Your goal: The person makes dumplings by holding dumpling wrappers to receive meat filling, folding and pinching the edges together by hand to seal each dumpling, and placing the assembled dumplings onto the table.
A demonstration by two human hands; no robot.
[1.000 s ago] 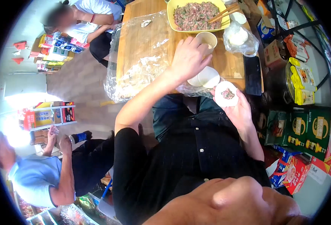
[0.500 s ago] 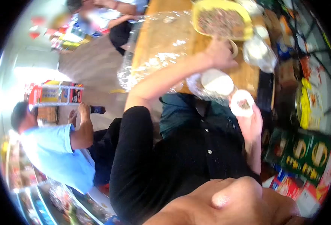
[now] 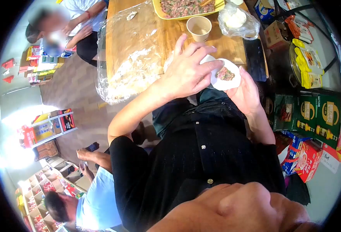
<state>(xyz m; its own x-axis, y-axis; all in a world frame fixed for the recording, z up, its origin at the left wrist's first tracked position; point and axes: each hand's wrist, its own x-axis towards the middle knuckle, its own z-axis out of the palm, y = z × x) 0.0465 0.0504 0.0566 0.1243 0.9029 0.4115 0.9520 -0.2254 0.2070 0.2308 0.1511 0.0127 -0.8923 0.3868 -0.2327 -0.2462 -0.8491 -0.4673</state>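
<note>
My right hand [image 3: 247, 92] is palm up and holds a round white dumpling wrapper [image 3: 232, 82] with a small mound of minced meat filling [image 3: 225, 74] on it. My left hand [image 3: 193, 67] is over the table, back up, fingers spread, one fingertip at the wrapper's left edge. Partly hidden behind it lie more white wrappers [image 3: 207, 59]. Just beyond my left hand stands a paper cup [image 3: 199, 29]. Behind the cup is a yellow tray [image 3: 220, 4] of minced meat with green bits, wooden utensils resting in it.
Clear plastic sheeting [image 3: 129, 77] covers the left of the wooden table [image 3: 174, 29]. A plastic bag holding something white [image 3: 234, 19] and a dark flat object [image 3: 254, 60] lie to the right. Green boxes [image 3: 307, 116] and a large pot [image 3: 294, 63] stand beside me. Two people sit at left.
My left hand has come away from the cup by the tray, back to the wrapper in my right hand. The view has shifted and turned.
</note>
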